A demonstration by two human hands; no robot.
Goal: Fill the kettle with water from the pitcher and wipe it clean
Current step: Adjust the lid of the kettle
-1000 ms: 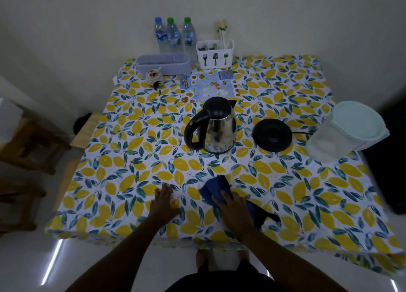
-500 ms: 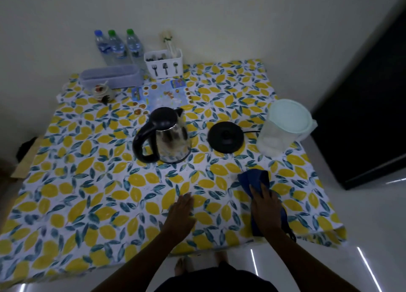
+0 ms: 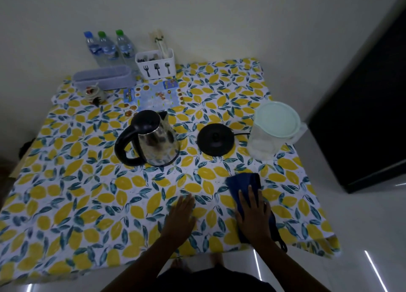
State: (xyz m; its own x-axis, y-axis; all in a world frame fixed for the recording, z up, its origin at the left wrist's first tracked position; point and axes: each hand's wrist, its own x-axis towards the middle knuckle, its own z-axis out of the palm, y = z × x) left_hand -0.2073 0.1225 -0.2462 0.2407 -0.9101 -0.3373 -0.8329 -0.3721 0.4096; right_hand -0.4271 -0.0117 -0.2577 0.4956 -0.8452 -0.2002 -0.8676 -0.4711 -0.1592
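Note:
A steel kettle with a black handle and shut lid stands mid-table, handle toward the left. Its round black base lies to the right, apart from it. Further right stands a clear pitcher with a pale green lid. A dark blue cloth lies flat near the front edge. My right hand rests palm down on the cloth, fingers spread. My left hand lies flat on the tablecloth beside it, holding nothing.
The table wears a lemon-print cloth. At the back stand three water bottles, a white cutlery holder, a grey tray, a small jar and a printed card. A dark cabinet stands to the right.
The view has swung to the right. My right hand has slid the blue cloth rightward along the front of the table, toward the pitcher. My left hand stays flat.

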